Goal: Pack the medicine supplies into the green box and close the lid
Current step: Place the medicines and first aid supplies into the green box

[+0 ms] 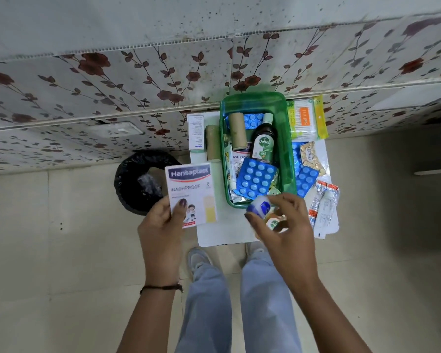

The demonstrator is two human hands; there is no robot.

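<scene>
The green box (288,138) stands open on a small white table (214,233), holding a Dettol bottle (263,143), a cardboard roll (237,131), blue pill strips (256,180) and a plaster box. My left hand (161,225) holds up a white Hansaplast plaster box (191,194) left of the green box. My right hand (283,225) grips a small white and blue jar (259,206) at the box's near edge, over a small orange Dettol bottle (274,222). No lid is in view.
On the table lie a cotton bud pack (306,118), yellow tablets (311,157), another blue strip (306,180), tubes (325,207), a second roll (212,142) and a white carton (196,132). A black-lined bin (140,182) stands at left. My legs are below.
</scene>
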